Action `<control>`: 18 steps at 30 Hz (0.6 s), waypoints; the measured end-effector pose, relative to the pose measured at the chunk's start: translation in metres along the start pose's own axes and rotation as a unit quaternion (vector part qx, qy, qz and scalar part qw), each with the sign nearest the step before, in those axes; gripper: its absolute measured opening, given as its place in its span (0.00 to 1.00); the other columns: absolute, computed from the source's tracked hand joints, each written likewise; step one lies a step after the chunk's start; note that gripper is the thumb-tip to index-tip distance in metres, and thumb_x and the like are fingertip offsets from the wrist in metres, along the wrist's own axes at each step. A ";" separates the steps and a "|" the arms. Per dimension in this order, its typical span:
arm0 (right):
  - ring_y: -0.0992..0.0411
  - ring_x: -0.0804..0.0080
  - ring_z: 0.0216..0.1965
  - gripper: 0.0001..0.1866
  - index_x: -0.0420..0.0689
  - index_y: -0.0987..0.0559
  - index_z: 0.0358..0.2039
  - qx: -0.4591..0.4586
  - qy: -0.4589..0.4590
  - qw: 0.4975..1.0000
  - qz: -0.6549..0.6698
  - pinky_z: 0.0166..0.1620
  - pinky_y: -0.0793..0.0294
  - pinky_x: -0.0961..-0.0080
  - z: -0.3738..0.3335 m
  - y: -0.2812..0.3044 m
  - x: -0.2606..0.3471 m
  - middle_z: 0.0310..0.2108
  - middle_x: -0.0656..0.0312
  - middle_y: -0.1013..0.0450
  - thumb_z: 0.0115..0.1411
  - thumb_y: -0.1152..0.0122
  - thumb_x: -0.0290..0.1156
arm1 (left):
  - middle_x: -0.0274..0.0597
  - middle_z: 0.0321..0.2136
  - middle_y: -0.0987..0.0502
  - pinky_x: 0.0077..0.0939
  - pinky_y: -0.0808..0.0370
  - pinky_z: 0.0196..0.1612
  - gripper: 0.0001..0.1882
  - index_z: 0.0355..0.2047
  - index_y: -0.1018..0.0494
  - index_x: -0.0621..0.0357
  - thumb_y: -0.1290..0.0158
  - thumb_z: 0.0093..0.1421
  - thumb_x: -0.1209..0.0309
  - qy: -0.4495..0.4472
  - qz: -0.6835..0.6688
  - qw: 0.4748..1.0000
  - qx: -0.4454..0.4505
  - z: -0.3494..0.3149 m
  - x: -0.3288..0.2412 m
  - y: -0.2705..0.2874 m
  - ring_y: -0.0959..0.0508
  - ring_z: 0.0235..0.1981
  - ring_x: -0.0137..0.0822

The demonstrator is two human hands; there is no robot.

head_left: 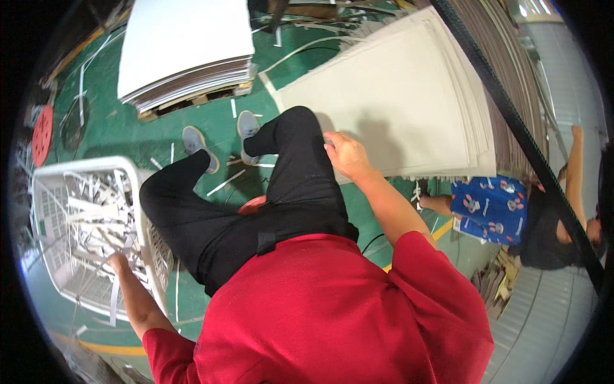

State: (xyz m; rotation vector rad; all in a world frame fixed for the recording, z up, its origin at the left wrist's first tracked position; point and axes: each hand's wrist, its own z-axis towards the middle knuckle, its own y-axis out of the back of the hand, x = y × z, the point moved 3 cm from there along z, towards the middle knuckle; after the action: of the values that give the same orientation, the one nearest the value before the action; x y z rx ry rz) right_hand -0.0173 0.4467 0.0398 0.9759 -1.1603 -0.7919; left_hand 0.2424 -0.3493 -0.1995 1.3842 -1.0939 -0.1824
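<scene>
My left hand (118,262) is lowered at the near side of a white plastic basket (142,211), among white paper strips (105,214) that fill it. The fingers look curled at the strips, and a long pale strip (114,301) hangs just below the hand. My right hand (345,155) lies at the left edge of a large stack of pale cardboard sheets (409,96), beside my knee. Its fingers are loosely bent and slightly apart, with nothing visible held in them.
A stack of white sheets (185,45) sits on a wooden pallet (198,99) ahead. Loose strips (226,182) litter the green floor (211,121). A red round stool top (42,136) stands far left. At right, another person wears a blue patterned apron (489,208); a dark strap (511,121) crosses there.
</scene>
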 end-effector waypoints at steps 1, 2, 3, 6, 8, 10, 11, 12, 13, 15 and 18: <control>0.27 0.60 0.35 0.13 0.43 0.26 0.39 0.000 -0.032 0.999 0.020 0.39 0.28 0.68 -0.003 0.005 -0.013 0.34 0.56 0.26 0.51 0.44 0.30 | 0.40 0.29 0.21 0.36 0.28 0.29 0.11 0.29 0.22 0.52 0.53 0.54 0.66 0.051 -0.069 0.994 0.064 0.010 0.022 -0.020 0.22 0.31 0.38; 0.27 0.60 0.35 0.14 0.44 0.26 0.39 0.002 -0.064 0.997 0.043 0.39 0.28 0.68 -0.007 0.006 -0.029 0.34 0.56 0.26 0.51 0.44 0.31 | 0.43 0.29 0.22 0.38 0.27 0.31 0.13 0.31 0.22 0.57 0.54 0.53 0.65 0.266 -0.390 0.873 0.121 0.015 0.044 -0.031 0.22 0.31 0.40; 0.27 0.59 0.35 0.14 0.44 0.26 0.39 -0.011 -0.160 0.987 -0.017 0.39 0.28 0.68 -0.035 0.016 -0.057 0.33 0.56 0.26 0.51 0.43 0.31 | 0.46 0.29 0.22 0.37 0.26 0.34 0.16 0.31 0.23 0.63 0.55 0.52 0.64 0.431 -0.541 0.718 0.080 0.012 -0.041 0.041 0.22 0.31 0.41; 0.27 0.57 0.34 0.15 0.44 0.26 0.38 -0.014 -0.327 0.945 -0.020 0.39 0.29 0.67 -0.047 0.045 -0.132 0.32 0.54 0.26 0.49 0.42 0.33 | 0.47 0.31 0.23 0.33 0.26 0.33 0.16 0.35 0.26 0.65 0.55 0.53 0.65 0.477 -0.486 0.720 0.134 -0.003 0.013 0.007 0.22 0.31 0.39; 0.28 0.55 0.34 0.16 0.43 0.26 0.38 -0.060 -0.417 0.903 -0.088 0.41 0.30 0.66 -0.077 0.065 -0.201 0.31 0.53 0.26 0.47 0.42 0.33 | 0.46 0.32 0.24 0.32 0.26 0.33 0.16 0.37 0.28 0.65 0.55 0.53 0.67 0.482 -0.485 0.719 0.122 -0.021 0.008 0.028 0.23 0.32 0.38; 0.28 0.59 0.37 0.23 0.36 0.27 0.42 -0.198 -0.484 0.850 -0.070 0.44 0.31 0.69 -0.124 0.070 -0.270 0.33 0.51 0.26 0.45 0.42 0.33 | 0.46 0.33 0.25 0.32 0.27 0.34 0.15 0.38 0.29 0.64 0.55 0.53 0.68 0.478 -0.494 0.718 0.110 -0.030 -0.002 0.039 0.24 0.32 0.38; 0.28 0.61 0.40 0.28 0.35 0.29 0.46 -0.151 -0.557 0.810 -0.107 0.44 0.31 0.71 -0.127 0.090 -0.264 0.38 0.51 0.27 0.43 0.40 0.34 | 0.46 0.34 0.26 0.31 0.27 0.34 0.15 0.39 0.30 0.64 0.55 0.53 0.68 0.469 -0.497 0.723 0.103 -0.033 -0.007 0.050 0.24 0.32 0.38; 0.31 0.53 0.46 0.31 0.35 0.31 0.48 -0.192 -0.592 0.782 -0.034 0.50 0.34 0.68 -0.150 0.093 -0.292 0.42 0.45 0.29 0.42 0.42 0.36 | 0.46 0.35 0.26 0.31 0.27 0.35 0.16 0.40 0.31 0.63 0.55 0.53 0.69 0.454 -0.507 0.727 0.093 -0.034 -0.018 0.059 0.24 0.33 0.37; 0.31 0.55 0.47 0.32 0.34 0.31 0.48 -0.228 -0.608 0.760 -0.024 0.50 0.34 0.70 -0.175 0.092 -0.328 0.42 0.45 0.29 0.42 0.42 0.36 | 0.46 0.36 0.27 0.30 0.27 0.35 0.16 0.41 0.32 0.63 0.55 0.53 0.69 0.428 -0.518 0.736 0.084 -0.028 -0.032 0.072 0.25 0.33 0.37; 0.30 0.60 0.44 0.29 0.34 0.30 0.46 -0.272 -0.629 0.728 0.026 0.46 0.33 0.71 -0.178 0.097 -0.332 0.43 0.49 0.30 0.42 0.40 0.33 | 0.45 0.37 0.28 0.29 0.28 0.36 0.17 0.43 0.33 0.62 0.55 0.53 0.70 0.381 -0.544 0.746 0.054 -0.024 -0.054 0.097 0.25 0.33 0.36; 0.30 0.63 0.42 0.25 0.33 0.28 0.43 -0.326 -0.629 0.701 0.084 0.44 0.33 0.71 -0.172 0.103 -0.328 0.41 0.50 0.30 0.42 0.39 0.30 | 0.45 0.39 0.29 0.28 0.28 0.37 0.18 0.46 0.36 0.62 0.54 0.53 0.72 0.274 -0.606 0.747 0.003 -0.011 -0.098 0.146 0.26 0.34 0.36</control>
State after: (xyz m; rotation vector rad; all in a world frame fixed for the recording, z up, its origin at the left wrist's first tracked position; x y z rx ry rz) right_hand 0.0759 0.8171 -0.0053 -0.4634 -1.8348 -1.6590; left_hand 0.1285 -0.2374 -0.1242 1.8096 0.4314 -0.6506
